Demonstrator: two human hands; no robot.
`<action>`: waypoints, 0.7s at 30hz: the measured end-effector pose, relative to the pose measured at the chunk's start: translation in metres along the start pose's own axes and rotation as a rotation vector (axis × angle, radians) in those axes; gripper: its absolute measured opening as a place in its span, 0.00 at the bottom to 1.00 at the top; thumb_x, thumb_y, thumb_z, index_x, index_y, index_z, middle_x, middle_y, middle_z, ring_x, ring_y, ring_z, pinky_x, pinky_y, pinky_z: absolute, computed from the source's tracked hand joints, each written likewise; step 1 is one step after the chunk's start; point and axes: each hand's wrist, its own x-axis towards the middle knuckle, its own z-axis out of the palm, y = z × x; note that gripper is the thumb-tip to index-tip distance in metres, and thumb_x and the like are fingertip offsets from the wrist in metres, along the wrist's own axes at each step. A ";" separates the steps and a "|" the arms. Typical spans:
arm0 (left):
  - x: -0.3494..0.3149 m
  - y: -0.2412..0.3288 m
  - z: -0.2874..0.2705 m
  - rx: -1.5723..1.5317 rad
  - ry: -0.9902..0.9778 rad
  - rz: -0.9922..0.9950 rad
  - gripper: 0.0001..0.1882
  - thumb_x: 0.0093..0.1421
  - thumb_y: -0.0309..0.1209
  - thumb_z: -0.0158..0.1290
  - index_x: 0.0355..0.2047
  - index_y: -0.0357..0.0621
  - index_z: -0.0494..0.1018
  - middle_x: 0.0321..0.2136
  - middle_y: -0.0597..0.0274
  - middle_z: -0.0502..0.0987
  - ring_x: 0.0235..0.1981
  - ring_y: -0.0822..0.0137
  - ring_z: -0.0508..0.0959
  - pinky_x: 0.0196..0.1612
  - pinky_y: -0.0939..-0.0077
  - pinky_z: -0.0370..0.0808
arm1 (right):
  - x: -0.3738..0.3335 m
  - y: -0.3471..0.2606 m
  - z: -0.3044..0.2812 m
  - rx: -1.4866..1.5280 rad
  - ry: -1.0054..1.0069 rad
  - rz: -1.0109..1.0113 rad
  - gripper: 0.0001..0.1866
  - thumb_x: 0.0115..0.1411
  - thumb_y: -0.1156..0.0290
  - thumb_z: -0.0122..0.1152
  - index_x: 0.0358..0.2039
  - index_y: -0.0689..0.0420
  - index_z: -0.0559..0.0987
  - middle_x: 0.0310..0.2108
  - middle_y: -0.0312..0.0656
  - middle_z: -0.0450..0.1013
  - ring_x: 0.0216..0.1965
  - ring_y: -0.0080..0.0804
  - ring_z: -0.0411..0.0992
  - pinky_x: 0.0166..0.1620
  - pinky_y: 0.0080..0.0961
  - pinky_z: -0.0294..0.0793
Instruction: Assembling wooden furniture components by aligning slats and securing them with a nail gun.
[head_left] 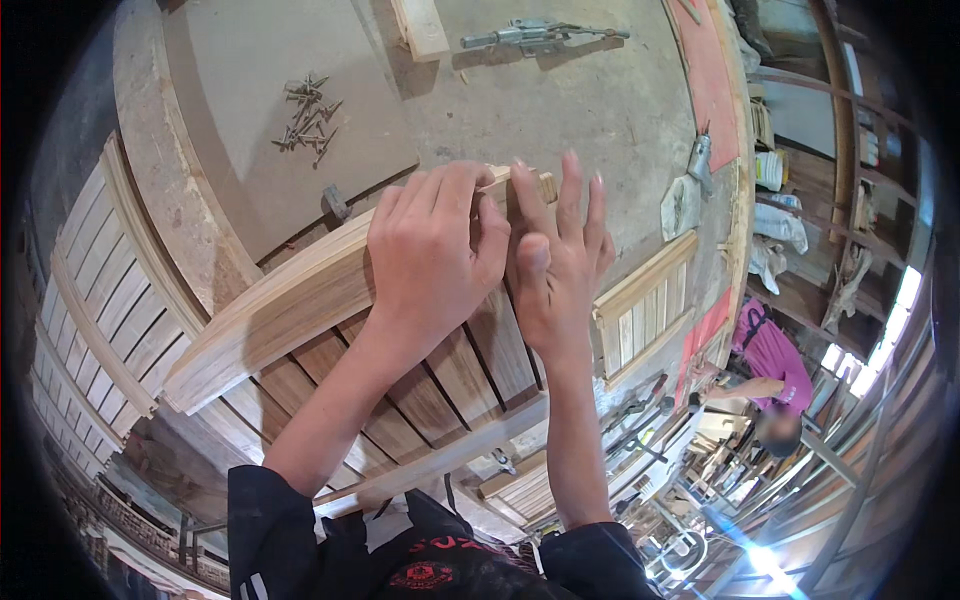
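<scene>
A slatted wooden panel (pixel 290 310) with a thick pale rail stands tilted in front of me, its slats running down toward my body. My left hand (pixel 425 245) is curled over the top of the rail, fingers wrapped on the far side and thumb bent at its right. Close by on the right, my right hand (pixel 560 275) is at the rail's right end, its fingers stretched out and apart. The rail's end shows behind those fingers; whether the palm touches the wood I cannot tell.
Beyond the rail, a pile of screws (pixel 310 115) lies on a flat board (pixel 230 60). A metal tool (pixel 540 38) and a wood block (pixel 420 30) are farther back. Other slatted panels (pixel 120 290) stand at left. A person in pink (pixel 775 365) works at right.
</scene>
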 end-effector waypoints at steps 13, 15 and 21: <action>-0.005 -0.001 0.002 0.020 -0.004 -0.023 0.07 0.57 0.28 0.54 0.36 0.44 0.73 0.29 0.58 0.78 0.32 0.56 0.78 0.38 0.62 0.71 | -0.017 0.001 0.003 -0.098 0.022 0.032 0.28 0.70 0.42 0.31 0.65 0.33 0.68 0.71 0.47 0.51 0.70 0.60 0.44 0.64 0.53 0.44; -0.006 -0.001 0.000 0.012 -0.006 -0.033 0.07 0.57 0.28 0.54 0.37 0.44 0.73 0.29 0.58 0.78 0.32 0.56 0.78 0.38 0.62 0.71 | -0.019 -0.001 0.009 -0.084 0.038 0.045 0.27 0.70 0.43 0.31 0.65 0.33 0.68 0.71 0.47 0.51 0.70 0.60 0.44 0.64 0.53 0.44; -0.003 0.001 -0.002 0.013 0.014 -0.021 0.07 0.58 0.28 0.53 0.37 0.44 0.73 0.29 0.57 0.79 0.32 0.55 0.79 0.38 0.61 0.72 | -0.009 -0.004 0.000 -0.143 0.035 0.000 0.27 0.71 0.43 0.32 0.65 0.33 0.67 0.70 0.46 0.53 0.70 0.59 0.45 0.64 0.54 0.44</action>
